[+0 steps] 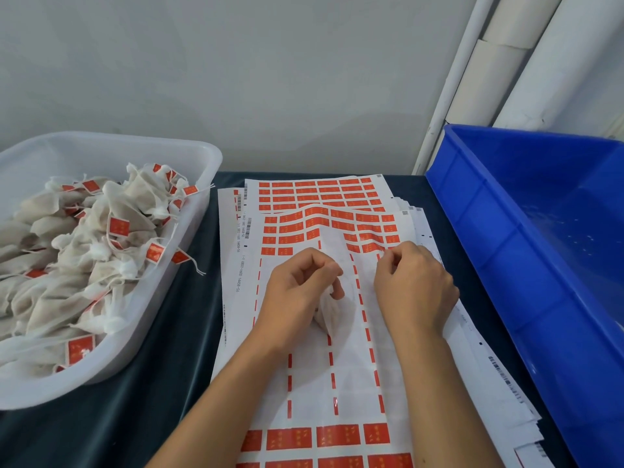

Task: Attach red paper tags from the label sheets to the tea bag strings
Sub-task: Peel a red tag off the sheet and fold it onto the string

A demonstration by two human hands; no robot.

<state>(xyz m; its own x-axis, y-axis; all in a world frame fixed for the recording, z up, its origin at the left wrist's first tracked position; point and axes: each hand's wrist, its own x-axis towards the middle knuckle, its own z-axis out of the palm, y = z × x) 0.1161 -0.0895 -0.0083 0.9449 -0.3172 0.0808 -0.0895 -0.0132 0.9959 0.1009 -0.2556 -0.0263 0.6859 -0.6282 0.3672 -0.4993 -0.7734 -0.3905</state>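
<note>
While our left hand (297, 292) grips the white mesh tea bag (329, 310), our right hand (410, 285) pinches at a red paper tag (380, 255) on the top white label sheet (304, 383). We'd peel slowly and keep the string taut, probably.

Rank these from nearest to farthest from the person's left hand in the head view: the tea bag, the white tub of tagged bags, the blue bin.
1. Tea bag: held in the left hand, its fingers curled round it over the label sheets.
2. White tub: on the left, with dark cloth between.
3. Blue bin: far right, beyond the right hand.
</note>
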